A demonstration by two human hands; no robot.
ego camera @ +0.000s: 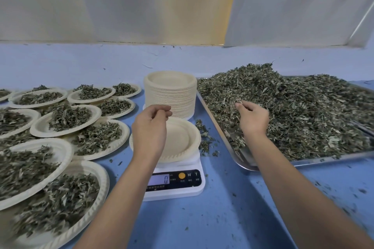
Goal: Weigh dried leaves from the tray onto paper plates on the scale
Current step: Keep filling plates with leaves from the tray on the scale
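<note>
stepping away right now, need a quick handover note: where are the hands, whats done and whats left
Left hand: above the empty paper plate on the scale, fingers loosely curled, holding nothing.
Right hand: in the tray, fingers curled into the dried leaves.
Display reads 0; the spare plate stack stands behind the scale.
Done: filled plates lie to the left.
Left: put leaves on this plate, weigh, set aside, repeat.

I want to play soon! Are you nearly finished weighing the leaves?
Not nearly. Many filled plates sit at the left. An empty plate waits on the scale, which reads 0, while the right hand grips leaves from the tray. Lots of leaves and a tall plate stack are left.
</note>
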